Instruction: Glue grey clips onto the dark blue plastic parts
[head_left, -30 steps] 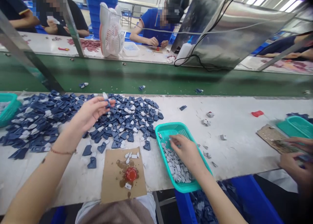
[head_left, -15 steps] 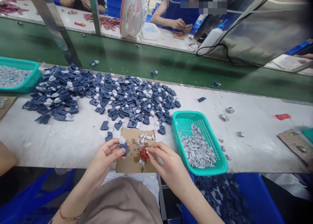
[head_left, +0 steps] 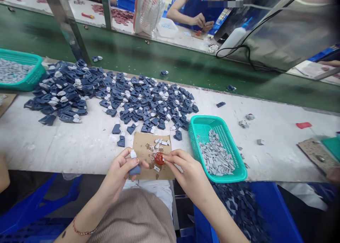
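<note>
My left hand (head_left: 119, 175) is closed on a dark blue plastic part (head_left: 135, 170) with a pale grey piece at its top end. Thumb and fingers cover much of that part. My right hand (head_left: 190, 170) pinches a small light grey piece at the edge of a red round dab or dish (head_left: 159, 158), shiny and wet-looking. Beneath both lies a brown cardboard sheet (head_left: 142, 141) with damp stains. Several loose grey pieces (head_left: 162, 142) rest at its top, and a single grey piece (head_left: 156, 168) lies just below the red dish.
A heap of blue parts (head_left: 143, 101) spreads beyond the cardboard. To the right stands a green basket (head_left: 195, 158) of grey pieces; another green basket (head_left: 39, 74) is far left. Below the table edge is a blue bin (head_left: 276, 207). Co-workers' hands (head_left: 203, 23) work across the green strip.
My left hand has turned the blue part, so less of it shows. The right hand stays at the red dish with its grey piece. The whole view has shifted slightly.
</note>
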